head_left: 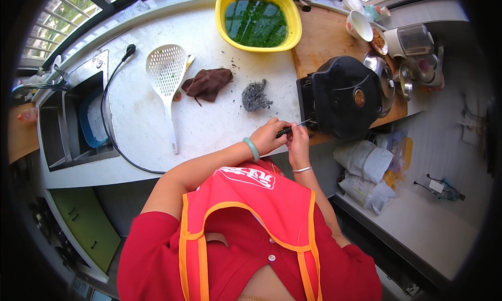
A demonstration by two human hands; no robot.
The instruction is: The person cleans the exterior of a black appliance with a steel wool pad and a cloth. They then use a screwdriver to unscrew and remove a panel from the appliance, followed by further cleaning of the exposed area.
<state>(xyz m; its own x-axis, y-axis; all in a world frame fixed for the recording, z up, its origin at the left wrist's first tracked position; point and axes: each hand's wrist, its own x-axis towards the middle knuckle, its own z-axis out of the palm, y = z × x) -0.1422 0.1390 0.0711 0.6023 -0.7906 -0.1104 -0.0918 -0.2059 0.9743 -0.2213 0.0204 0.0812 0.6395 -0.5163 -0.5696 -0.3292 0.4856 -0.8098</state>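
In front of my body, at the counter's near edge, my left hand (267,137) is closed round the black handle of a screwdriver (284,132). The fingers of my right hand (299,145) pinch together where the handle meets the thin metal shaft. That shaft points right, its tip beside the hinge side of a black electric baking pan (348,97), which stands with its lid down. Left of the pan lies a tangled steel wool scrubber (256,96) with dark crumbs around it. A crumpled brown cloth (208,84) rests farther left.
A white slotted skimmer (166,66) and a black power cord (107,92) lie on the white counter (138,120). A yellow basin (296,26) of chopped greens in water stands at the back. Bowls (359,25) and pots crowd the wooden board. The sink (73,126) is at left.
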